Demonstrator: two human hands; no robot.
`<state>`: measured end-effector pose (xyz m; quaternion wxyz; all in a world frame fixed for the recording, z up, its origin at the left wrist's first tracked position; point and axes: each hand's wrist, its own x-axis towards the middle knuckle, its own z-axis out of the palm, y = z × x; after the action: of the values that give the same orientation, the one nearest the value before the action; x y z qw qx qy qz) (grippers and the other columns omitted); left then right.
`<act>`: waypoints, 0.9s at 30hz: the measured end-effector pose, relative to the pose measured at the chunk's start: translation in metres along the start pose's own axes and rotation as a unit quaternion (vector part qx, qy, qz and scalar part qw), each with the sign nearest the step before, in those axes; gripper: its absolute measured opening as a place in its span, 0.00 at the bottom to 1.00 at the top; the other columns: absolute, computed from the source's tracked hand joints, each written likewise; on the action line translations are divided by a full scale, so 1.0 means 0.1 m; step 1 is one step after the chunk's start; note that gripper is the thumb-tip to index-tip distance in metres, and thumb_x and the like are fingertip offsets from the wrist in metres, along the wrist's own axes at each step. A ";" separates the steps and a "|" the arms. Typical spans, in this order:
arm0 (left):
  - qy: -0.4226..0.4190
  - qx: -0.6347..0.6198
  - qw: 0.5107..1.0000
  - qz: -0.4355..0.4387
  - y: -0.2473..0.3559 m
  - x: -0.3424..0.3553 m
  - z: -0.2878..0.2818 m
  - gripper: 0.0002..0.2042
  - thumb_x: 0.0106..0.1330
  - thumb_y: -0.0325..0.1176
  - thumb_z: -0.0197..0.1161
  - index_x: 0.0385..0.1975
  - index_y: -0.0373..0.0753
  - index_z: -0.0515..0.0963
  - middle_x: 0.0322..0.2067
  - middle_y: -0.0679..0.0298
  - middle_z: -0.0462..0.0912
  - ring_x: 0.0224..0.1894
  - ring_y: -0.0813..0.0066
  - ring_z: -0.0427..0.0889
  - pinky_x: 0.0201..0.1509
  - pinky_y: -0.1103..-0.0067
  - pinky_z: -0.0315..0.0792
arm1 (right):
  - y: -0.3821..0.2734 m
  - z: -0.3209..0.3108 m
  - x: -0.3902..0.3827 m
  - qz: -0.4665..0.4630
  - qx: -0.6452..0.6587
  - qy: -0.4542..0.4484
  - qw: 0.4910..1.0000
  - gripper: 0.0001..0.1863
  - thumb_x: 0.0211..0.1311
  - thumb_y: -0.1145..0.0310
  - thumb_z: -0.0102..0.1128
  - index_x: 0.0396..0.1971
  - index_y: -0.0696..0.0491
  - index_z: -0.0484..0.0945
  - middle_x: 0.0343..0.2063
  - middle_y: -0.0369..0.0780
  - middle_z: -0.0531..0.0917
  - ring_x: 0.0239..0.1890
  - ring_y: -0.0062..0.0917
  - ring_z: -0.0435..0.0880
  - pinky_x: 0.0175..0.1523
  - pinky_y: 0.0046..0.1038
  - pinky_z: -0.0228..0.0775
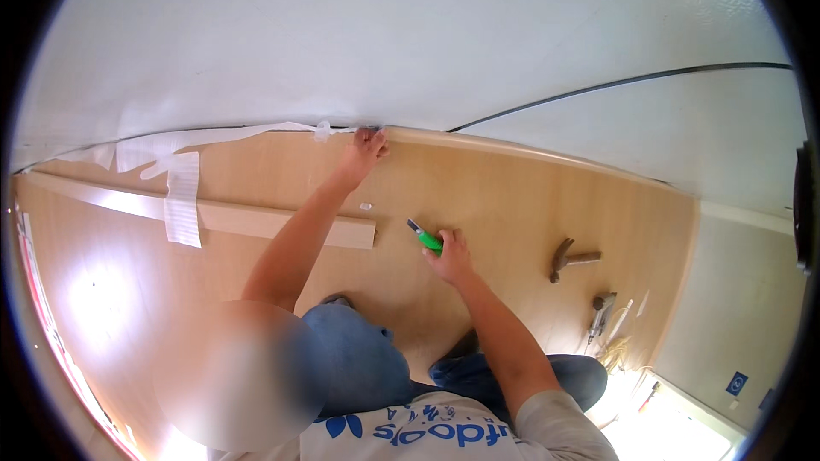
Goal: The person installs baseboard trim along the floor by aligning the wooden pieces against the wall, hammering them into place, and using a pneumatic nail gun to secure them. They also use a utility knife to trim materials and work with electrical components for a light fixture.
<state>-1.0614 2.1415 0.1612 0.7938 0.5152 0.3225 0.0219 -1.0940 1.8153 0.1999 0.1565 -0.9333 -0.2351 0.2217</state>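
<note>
My left hand (369,145) reaches to the foot of the pale wall, its fingers pinched at the end of a thin white foam strip (222,135). The strip runs left along the joint between wall and floor, and a torn flap of it hangs across a long wooden board (282,224). In my right hand (453,258) is a green utility knife (430,241), held over the floor and apart from the strip, its tip toward the wall. A small white scrap (366,206) lies between my hands.
On the wood-look floor (504,205) to the right lie a claw hammer (564,260) and a power tool (601,309) beside a coiled yellowish cord (615,352). A dark seam (615,83) crosses the wall (410,34). A blurred patch hides the lower left.
</note>
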 end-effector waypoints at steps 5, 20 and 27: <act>0.051 -0.066 0.994 0.064 -0.06 0.02 0.05 0.17 0.75 0.45 0.58 0.38 0.35 0.68 0.33 0.63 0.75 0.35 0.77 0.76 0.43 0.78 0.75 | 0.03 0.00 0.17 -0.002 0.013 -0.026 1.000 0.29 0.51 0.56 0.73 0.48 0.54 0.71 0.47 0.50 0.75 0.49 0.49 0.77 0.52 0.49 0.72; 0.025 -0.041 0.999 0.023 -0.40 0.32 -0.28 0.14 0.72 0.46 0.60 0.46 0.43 0.73 0.38 0.66 0.79 0.42 0.76 0.79 0.47 0.77 0.73 | 0.14 -0.20 0.22 0.005 0.065 -0.138 0.988 0.34 0.58 0.47 0.66 0.59 0.54 0.71 0.52 0.50 0.77 0.58 0.46 0.76 0.61 0.46 0.70; 0.014 -0.008 0.998 -0.067 -0.06 0.14 -0.04 0.17 0.75 0.46 0.56 0.52 0.41 0.70 0.51 0.62 0.79 0.52 0.70 0.80 0.58 0.73 0.72 | 1.50 -1.11 -0.15 -0.092 -0.059 -0.118 0.987 0.33 0.61 0.55 0.62 0.65 0.52 0.68 0.59 0.51 0.74 0.63 0.46 0.72 0.66 0.43 0.66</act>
<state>-1.0545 2.1471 0.1481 0.7929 0.4856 0.3674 -0.0218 -0.9962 1.6613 0.2401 0.0918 -0.8829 -0.3490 0.3003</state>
